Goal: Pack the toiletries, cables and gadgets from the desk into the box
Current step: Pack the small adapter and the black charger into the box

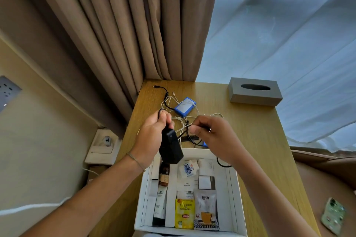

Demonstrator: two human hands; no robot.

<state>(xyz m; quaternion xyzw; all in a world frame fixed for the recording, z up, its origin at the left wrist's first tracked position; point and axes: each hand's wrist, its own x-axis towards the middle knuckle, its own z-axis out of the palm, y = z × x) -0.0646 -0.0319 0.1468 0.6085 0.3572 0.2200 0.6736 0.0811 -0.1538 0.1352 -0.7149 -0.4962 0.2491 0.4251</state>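
My left hand grips a black power adapter above the far left corner of the white box. My right hand pinches the adapter's black cable just to the right of it. The cable runs back over the desk to a loose plug end. A tangle of white cables and a blue-and-white gadget lie on the desk behind my hands. Inside the box are a dark bottle, a tube, a yellow tea packet, other sachets and white chargers.
A grey tissue box stands at the desk's far right. A phone in a green case lies off the desk at the lower right. Brown curtains hang behind the wooden desk, sheer white ones to the right. A wall socket is at the left.
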